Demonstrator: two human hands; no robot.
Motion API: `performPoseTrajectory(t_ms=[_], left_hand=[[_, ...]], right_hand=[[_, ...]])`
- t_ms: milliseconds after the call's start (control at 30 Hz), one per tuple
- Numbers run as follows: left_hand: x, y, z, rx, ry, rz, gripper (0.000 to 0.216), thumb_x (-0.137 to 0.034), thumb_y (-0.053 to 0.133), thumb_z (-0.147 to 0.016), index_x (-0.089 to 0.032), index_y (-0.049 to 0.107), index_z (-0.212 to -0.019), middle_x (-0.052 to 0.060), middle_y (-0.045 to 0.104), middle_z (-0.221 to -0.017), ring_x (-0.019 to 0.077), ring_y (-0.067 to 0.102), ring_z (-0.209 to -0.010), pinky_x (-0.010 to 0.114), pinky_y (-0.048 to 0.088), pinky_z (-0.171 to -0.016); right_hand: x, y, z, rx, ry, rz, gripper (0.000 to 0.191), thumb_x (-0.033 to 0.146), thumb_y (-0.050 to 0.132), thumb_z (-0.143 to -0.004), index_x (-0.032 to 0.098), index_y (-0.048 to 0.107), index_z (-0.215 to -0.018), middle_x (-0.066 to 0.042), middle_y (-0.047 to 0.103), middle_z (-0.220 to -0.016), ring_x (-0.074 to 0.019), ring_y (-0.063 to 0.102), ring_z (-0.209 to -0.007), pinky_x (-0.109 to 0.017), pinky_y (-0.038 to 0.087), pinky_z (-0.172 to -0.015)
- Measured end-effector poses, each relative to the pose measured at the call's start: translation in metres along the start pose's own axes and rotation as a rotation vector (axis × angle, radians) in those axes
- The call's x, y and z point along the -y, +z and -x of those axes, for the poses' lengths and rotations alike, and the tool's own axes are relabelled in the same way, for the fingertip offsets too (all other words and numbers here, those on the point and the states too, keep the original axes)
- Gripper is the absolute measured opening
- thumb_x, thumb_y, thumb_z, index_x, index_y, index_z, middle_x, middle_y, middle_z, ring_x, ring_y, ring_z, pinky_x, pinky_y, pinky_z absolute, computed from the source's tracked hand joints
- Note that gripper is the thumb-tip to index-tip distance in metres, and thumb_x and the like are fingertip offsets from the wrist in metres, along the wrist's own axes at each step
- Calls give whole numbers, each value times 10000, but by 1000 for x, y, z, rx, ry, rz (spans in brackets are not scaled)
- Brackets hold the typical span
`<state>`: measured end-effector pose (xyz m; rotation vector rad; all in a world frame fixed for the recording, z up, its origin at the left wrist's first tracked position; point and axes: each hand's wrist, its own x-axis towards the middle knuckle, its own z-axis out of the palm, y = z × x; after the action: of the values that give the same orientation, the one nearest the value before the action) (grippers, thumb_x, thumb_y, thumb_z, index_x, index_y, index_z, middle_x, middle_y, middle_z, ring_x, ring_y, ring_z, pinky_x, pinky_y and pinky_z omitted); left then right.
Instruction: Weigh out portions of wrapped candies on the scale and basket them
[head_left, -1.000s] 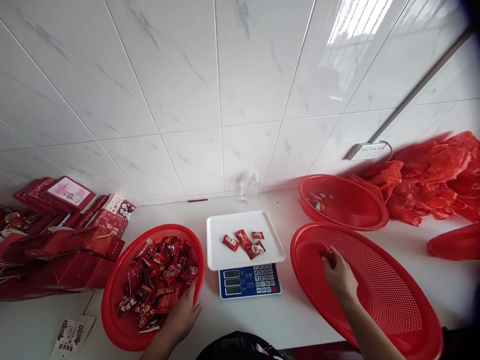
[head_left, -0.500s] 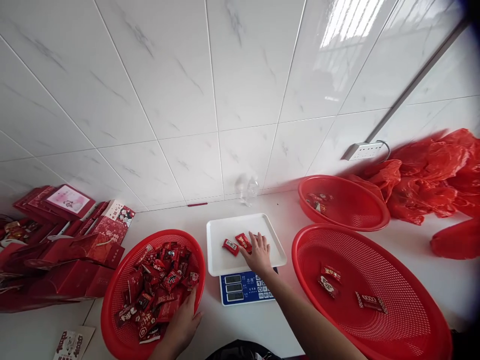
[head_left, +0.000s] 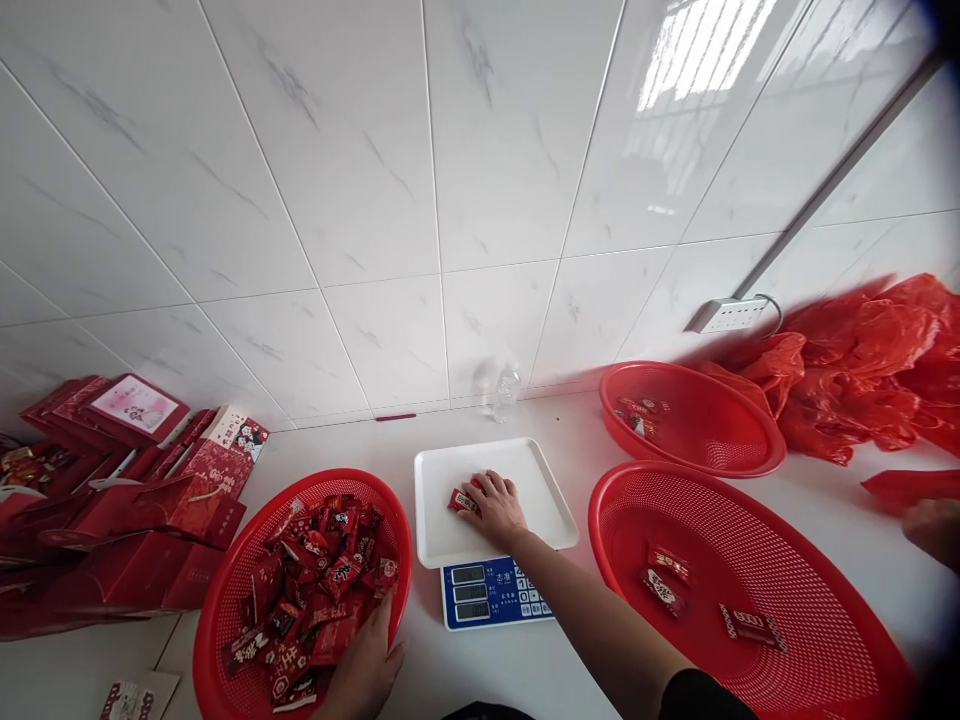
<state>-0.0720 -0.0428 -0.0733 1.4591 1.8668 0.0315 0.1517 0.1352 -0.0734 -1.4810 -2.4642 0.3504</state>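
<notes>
My right hand (head_left: 493, 505) lies on the white tray (head_left: 540, 480) of the digital scale (head_left: 491, 592), fingers curled over red candy packets (head_left: 461, 499) gathered beneath them. My left hand (head_left: 367, 665) rests at the near rim of the left red basket (head_left: 225, 620), its fingers among a heap of red wrapped candies (head_left: 315, 580); what it holds, if anything, is hidden. At the right, the large red basket (head_left: 817, 600) holds three candy packets (head_left: 667, 565).
A second red basket (head_left: 720, 420) with a few candies stands behind the large one. Red plastic bags (head_left: 862, 370) pile at the far right below a white power strip (head_left: 726, 314). Red gift boxes (head_left: 120, 480) stack at the left. Another person's hand (head_left: 934, 530) shows at the right edge.
My right hand left the large right basket, where three packets now lie, moved onto the scale tray and gathered the candies there leftward. My left hand stayed in the left basket.
</notes>
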Motion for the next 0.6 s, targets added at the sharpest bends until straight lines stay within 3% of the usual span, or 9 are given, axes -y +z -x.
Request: performPoseTrajectory(t_ms=[267,433,600], left_hand=[[0,0,0,-15,0,-27,710,-196,405,-762,-47,152,-1408,136,232,-1466,201,244,-1338,334,189,-1088],[1,1,0,-30,22,2,719,-204,421,-753,-52,163,-1407,136,241,-1463,206,241,-1339,350,185,-1092],[-1,-8,6,-8,64,151,742,-368,438,-785,-52,178,-1404,120,194,-1479,195,164,-1363,322,147,-1106]], right_hand=[[-8,5,-8,-50,34,-117,315,446,508,-798,237,598,-1015,-78,579,-1043,-232,508,-944,-359,391,-825],[-13,2,-7,-148,130,-197,259,349,429,-845,231,575,-1023,-61,589,-998,-183,570,-861,-283,451,-733],[-36,-35,30,-506,224,-501,296,436,472,-807,207,564,-970,-70,585,-929,-183,585,-792,-301,484,-704]])
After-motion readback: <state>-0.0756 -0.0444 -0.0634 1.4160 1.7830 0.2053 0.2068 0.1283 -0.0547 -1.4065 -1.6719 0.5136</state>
